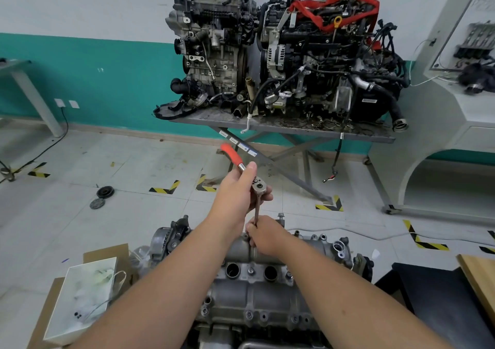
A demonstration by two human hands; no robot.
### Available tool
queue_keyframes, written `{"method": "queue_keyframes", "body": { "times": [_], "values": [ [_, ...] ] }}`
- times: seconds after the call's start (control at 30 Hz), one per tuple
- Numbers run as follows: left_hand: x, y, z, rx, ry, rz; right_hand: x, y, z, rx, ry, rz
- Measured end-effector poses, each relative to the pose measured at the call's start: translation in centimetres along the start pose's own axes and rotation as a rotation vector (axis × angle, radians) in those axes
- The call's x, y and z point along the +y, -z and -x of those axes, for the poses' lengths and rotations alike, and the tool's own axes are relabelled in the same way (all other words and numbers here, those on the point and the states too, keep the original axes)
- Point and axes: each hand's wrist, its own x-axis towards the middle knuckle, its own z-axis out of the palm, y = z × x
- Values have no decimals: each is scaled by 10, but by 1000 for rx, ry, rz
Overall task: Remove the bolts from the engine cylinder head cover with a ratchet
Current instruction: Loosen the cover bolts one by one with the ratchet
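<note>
Both forearms reach out from the bottom of the view over the engine (pixel 257 295) that sits low in front. On the left, beside it, lies flattened cardboard (pixel 45 319) with a white paper bag (pixel 80 297) on top, touching or nearly touching the engine's left end. Left hand (pixel 235 190) is raised and wrapped around the ratchet (pixel 242 166) just behind its head, the red grip sticking up and away to the left. From the head a thin extension bar (pixel 257 209) drops down into the right hand (pixel 265 237), whose fingers pinch the bar's lower part at the far edge of the cylinder head cover (pixel 249 249); the socket and the bolt under it are hidden by that hand.

As for progress, several bolts (pixel 251 270) are still seated on the near side of the cover, and one bolt (pixel 280 216) stands raised at the back, so I judge the job is early or midway, with most left to do.

Room for swinging the handle looks good to the left and ahead, over bare floor. To the right a dark bench (pixel 439 289) and a wooden board (pixel 479 273) stand near the engine's end, so sweeps that way are tighter
</note>
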Motion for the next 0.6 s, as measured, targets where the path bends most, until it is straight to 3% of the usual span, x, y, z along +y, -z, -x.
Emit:
{"method": "queue_keyframes", "body": {
  "times": [0.13, 0.3, 0.47, 0.6],
  "values": [
    [20, 3, -1, -102, 55, -266, 0, 0, 0, -3, 45, 57],
    [44, -4, 3, -223, -23, -747, 0, -2, -1, 6, 59, 49],
    [47, -22, 7, -317, -340, -1454, 4, 0, -2, 6, 63, 44],
    [25, -14, 10, -173, -626, -1594, 0, -4, -2, 17, 100, 70]
  ]
}}
